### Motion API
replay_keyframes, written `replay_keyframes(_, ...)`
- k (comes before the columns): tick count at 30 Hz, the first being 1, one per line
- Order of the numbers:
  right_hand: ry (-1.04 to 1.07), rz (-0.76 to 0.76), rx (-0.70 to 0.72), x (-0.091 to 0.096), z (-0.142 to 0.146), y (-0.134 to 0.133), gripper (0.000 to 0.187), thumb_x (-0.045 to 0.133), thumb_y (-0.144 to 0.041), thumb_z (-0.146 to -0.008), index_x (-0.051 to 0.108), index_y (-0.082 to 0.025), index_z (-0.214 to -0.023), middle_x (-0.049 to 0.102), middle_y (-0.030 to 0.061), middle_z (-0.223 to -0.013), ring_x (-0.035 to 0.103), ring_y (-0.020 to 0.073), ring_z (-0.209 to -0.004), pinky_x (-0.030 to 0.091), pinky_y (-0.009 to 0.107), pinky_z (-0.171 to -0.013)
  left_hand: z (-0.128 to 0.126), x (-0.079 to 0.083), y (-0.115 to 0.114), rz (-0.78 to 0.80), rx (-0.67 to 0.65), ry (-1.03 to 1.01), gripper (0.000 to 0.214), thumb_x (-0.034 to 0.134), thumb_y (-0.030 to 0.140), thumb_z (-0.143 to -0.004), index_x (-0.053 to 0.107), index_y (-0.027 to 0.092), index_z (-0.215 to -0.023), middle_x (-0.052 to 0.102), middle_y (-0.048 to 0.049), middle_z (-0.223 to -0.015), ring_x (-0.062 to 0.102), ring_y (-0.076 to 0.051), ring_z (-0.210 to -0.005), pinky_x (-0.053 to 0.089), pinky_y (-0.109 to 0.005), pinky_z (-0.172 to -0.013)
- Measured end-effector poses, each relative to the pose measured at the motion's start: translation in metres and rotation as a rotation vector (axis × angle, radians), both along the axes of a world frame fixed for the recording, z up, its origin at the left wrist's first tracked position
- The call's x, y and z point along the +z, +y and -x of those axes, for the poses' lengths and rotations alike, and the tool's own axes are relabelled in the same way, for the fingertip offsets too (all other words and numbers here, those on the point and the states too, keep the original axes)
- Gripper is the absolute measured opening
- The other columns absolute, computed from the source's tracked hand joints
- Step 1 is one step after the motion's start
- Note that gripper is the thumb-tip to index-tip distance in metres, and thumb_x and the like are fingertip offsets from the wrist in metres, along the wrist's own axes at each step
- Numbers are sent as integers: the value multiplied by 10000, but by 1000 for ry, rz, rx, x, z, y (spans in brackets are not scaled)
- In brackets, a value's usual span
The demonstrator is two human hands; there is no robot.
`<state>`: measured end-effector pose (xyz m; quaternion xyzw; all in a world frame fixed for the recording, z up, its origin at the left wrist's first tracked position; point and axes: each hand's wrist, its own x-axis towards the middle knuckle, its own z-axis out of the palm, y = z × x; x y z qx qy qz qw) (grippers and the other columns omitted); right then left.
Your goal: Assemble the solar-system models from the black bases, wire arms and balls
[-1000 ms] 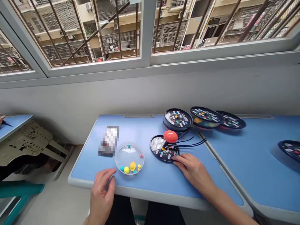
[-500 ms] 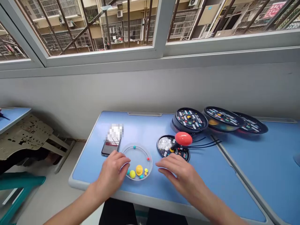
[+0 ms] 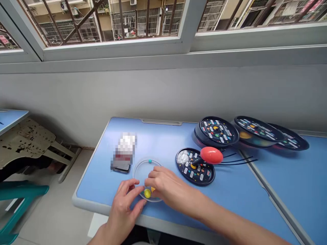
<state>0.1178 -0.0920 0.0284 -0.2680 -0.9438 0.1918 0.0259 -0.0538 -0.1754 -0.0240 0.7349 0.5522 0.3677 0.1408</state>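
Note:
A clear round dish with a raised rim lies near the table's front edge. My left hand has its thumb and index finger on either side of the dish's lower left rim. A yellow-green ball rests by that index fingertip. Reaching in from the right, my right hand is over the dish with curled fingers. An orange ball shows partly between its fingers and thumb. At the dish's far rim sits a small teal bead. My right hand hides the dish's right part and any beads there.
A phone, partly blurred out, lies left of the dish. To the right, a black printed disc has a red balloon-like piece and thin black rods over it. Several black round units line the wall side. A teal stool stands left.
My right hand has moved left over the dish and closed round the orange ball. My left hand has come to the dish's rim. The view has shifted slightly.

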Motion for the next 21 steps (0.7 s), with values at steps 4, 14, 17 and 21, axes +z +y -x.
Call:
replay_keyframes(4,19,-3,-3,-7,7,5,91,586,-120,-784,586,-178,-714,584,27,-717,492,170,-723,313,265,-599,-3,1,12,-32,10,-37,117,579,179,-784,628,200,-888,626,-79,-946,606,-193,-865,545,-326,-741)
replay_keyframes(14,456,429,-618,22,-76,-32,136,539,-83,-701,525,-209,-750,588,-18,-749,542,137,-718,424,225,-649,17,5,32,-148,-70,52,122,597,229,-781,633,224,-897,653,-79,-1010,612,-210,-893,547,-325,-730)
replay_keyframes(17,437,474,-815,12,-115,-49,73,521,-141,-703,502,-209,-723,548,-23,-700,511,135,-664,425,231,-606,5,7,26,-235,-33,69,257,605,242,-764,631,261,-1019,606,-91,-1117,589,-236,-921,536,-343,-716)
replay_keyframes(21,565,434,-1007,-12,-161,-53,81,548,-264,-724,525,-203,-772,540,-15,-706,514,138,-645,436,254,-602,-52,7,6,-234,-216,-119,225,517,139,-795,639,271,-930,658,-70,-953,606,-199,-844,522,-302,-700)
